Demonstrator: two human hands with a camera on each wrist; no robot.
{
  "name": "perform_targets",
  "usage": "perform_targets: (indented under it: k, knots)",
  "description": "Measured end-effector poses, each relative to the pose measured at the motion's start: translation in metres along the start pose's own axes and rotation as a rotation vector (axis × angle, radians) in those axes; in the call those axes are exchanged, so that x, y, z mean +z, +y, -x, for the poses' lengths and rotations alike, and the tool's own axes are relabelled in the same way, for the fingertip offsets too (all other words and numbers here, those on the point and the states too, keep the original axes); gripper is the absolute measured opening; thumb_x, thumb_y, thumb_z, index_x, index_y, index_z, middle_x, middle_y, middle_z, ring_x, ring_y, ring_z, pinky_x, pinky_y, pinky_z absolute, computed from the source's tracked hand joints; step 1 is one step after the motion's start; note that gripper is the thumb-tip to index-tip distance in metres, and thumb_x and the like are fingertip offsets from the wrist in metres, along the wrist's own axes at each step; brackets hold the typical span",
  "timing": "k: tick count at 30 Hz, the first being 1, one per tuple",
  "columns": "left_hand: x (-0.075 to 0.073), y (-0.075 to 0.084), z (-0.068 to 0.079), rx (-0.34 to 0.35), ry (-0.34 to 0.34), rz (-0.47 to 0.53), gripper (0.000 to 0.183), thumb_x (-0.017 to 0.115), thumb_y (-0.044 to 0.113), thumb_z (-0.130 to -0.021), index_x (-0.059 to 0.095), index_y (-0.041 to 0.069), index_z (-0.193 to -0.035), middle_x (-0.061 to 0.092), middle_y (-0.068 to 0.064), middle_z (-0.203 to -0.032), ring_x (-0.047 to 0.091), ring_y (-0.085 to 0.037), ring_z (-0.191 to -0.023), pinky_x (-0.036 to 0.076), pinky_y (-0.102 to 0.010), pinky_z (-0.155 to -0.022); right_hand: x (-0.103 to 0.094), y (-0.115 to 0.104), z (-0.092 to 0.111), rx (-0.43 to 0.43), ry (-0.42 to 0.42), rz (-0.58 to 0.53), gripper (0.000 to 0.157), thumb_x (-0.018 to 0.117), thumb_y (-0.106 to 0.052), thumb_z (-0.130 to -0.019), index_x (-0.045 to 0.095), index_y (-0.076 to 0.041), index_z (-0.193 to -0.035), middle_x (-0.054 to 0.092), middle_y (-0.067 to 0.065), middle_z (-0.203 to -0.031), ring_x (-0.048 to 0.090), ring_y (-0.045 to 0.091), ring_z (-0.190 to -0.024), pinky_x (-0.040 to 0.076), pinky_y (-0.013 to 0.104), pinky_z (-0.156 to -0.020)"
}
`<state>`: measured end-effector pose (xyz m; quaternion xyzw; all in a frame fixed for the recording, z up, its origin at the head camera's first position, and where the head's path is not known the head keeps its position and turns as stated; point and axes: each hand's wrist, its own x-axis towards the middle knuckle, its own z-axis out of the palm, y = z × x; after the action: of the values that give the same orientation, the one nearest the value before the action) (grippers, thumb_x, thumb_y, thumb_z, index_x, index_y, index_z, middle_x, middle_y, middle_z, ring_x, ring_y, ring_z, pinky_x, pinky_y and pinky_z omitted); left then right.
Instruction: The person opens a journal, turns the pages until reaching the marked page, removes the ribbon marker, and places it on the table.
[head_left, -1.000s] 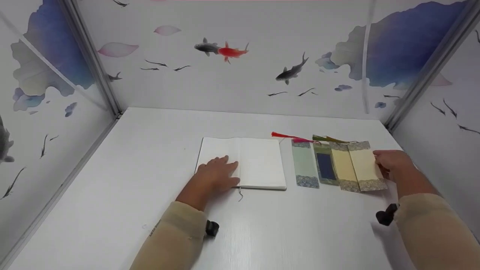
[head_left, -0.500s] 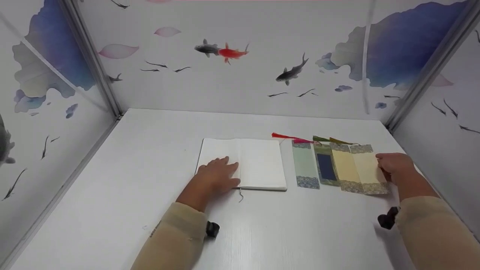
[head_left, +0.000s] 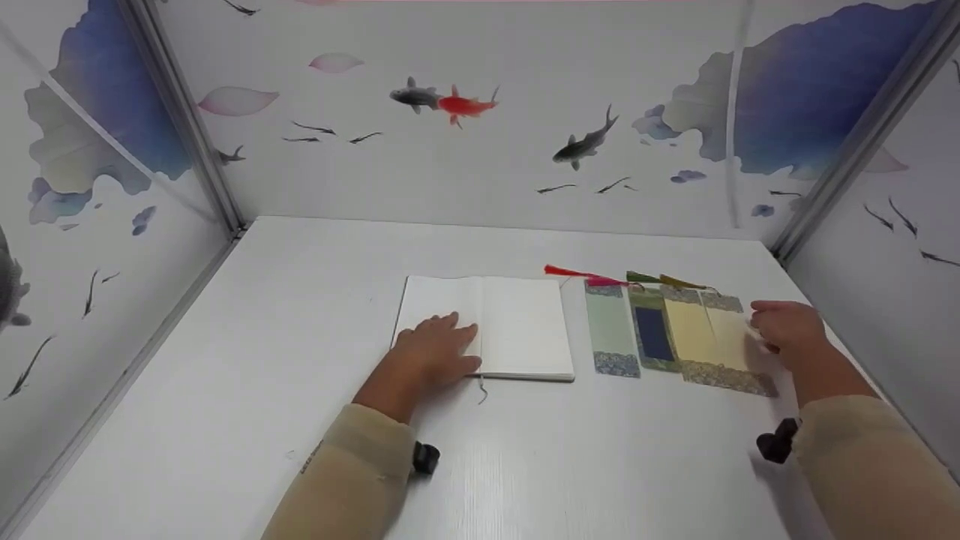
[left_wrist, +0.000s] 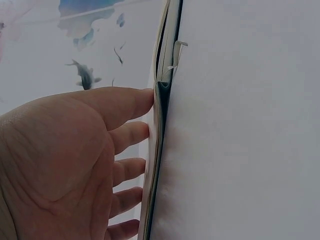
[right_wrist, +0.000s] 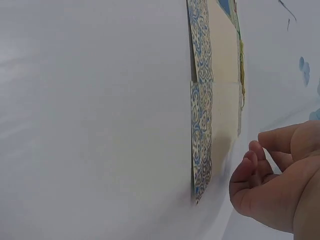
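Note:
An open notebook (head_left: pixel 527 326) with blank pages lies mid-table, a thin ribbon (head_left: pixel 483 391) at its lower edge. My left hand (head_left: pixel 435 350) rests on its left page with fingers spread; the left wrist view shows the fingertips against the page. To the notebook's right, tasselled bookmarks lie in a row: a pale green one (head_left: pixel 609 328), a green one with a dark blue panel (head_left: pixel 654 334), a yellow one (head_left: pixel 688 324) and a cream one (head_left: pixel 729 335). Beside the cream bookmark's right edge is my right hand (head_left: pixel 789 328), loosely curled, with nothing between its fingers in the right wrist view.
Red and pink tassels (head_left: pixel 577 273) and olive tassels (head_left: pixel 679 281) lie along the bookmarks' far ends. White panels (head_left: pixel 480 172) printed with fish and leaves enclose the white table (head_left: pixel 225 360) at the back and both sides.
My right hand has let go of the cream bookmark, whose right side has come down flatter on the table. My left hand and the notebook stay put.

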<state>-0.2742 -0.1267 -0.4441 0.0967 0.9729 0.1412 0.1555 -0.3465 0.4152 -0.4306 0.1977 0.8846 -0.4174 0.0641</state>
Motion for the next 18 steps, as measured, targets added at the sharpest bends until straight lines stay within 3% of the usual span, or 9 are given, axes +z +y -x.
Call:
perform_targets:
  k: [4, 7, 9, 11, 14, 18]
  knots:
    - [0.0, 0.001, 0.0, 0.0, 0.002, -0.003, 0.068, 0.052, 0.054, -0.108, 0.033, 0.031, -0.17, 0.021, -0.003, -0.181, 0.016, -0.031, -0.17, 0.019, -0.062, -0.134, 0.012, -0.01, 0.006, -0.059, -0.039, -0.056, 0.061, 0.049, -0.02, -0.109, 0.036, -0.008, -0.167, 0.035, 0.024, -0.172, 0.052, 0.005, -0.069, 0.054, 0.029, -0.07]
    - [0.001, 0.0, 0.0, -0.001, 0.005, -0.009, 0.069, 0.052, 0.055, -0.108, 0.033, 0.031, -0.17, 0.021, -0.004, -0.181, 0.016, -0.031, -0.17, 0.019, -0.063, -0.134, 0.023, -0.017, 0.011, -0.101, -0.072, -0.061, 0.06, 0.048, -0.023, -0.111, 0.034, -0.007, -0.168, 0.033, 0.025, -0.173, 0.063, 0.017, -0.107, 0.056, 0.033, -0.089]
    - [0.002, 0.0, -0.002, -0.001, 0.006, -0.015, 0.069, 0.051, 0.056, -0.108, 0.033, 0.031, -0.17, 0.021, -0.003, -0.181, 0.016, -0.031, -0.17, 0.02, -0.063, -0.134, 0.03, -0.022, 0.014, -0.121, -0.087, -0.068, 0.06, 0.048, -0.024, -0.112, 0.033, -0.007, -0.168, 0.031, 0.026, -0.173, 0.055, 0.031, -0.137, 0.054, 0.042, -0.106]
    - [0.003, -0.001, -0.003, 0.0, 0.01, -0.022, 0.069, 0.051, 0.056, -0.108, 0.032, 0.031, -0.17, 0.021, -0.003, -0.181, 0.016, -0.031, -0.17, 0.02, -0.063, -0.134, 0.038, -0.028, 0.017, -0.139, -0.102, -0.076, 0.06, 0.047, -0.024, -0.113, 0.033, -0.006, -0.168, 0.03, 0.026, -0.173, 0.042, 0.041, -0.153, 0.048, 0.051, -0.117]
    - [0.004, -0.001, -0.003, 0.001, 0.011, -0.027, 0.069, 0.051, 0.057, -0.108, 0.032, 0.032, -0.17, 0.021, -0.003, -0.181, 0.016, -0.031, -0.17, 0.02, -0.063, -0.134, 0.048, -0.037, 0.023, -0.17, -0.13, -0.081, 0.059, 0.046, -0.022, -0.113, 0.032, -0.005, -0.168, 0.029, 0.027, -0.174, 0.034, 0.046, -0.159, 0.041, 0.059, -0.124]
    - [0.003, -0.002, -0.003, 0.005, 0.007, -0.017, 0.069, 0.051, 0.056, -0.108, 0.032, 0.032, -0.17, 0.021, -0.003, -0.181, 0.016, -0.031, -0.17, 0.02, -0.063, -0.134, 0.063, -0.05, 0.033, -0.197, -0.16, -0.098, 0.059, 0.048, -0.024, -0.114, 0.033, -0.004, -0.167, 0.031, 0.027, -0.173, 0.037, 0.047, -0.156, 0.041, 0.059, -0.124]
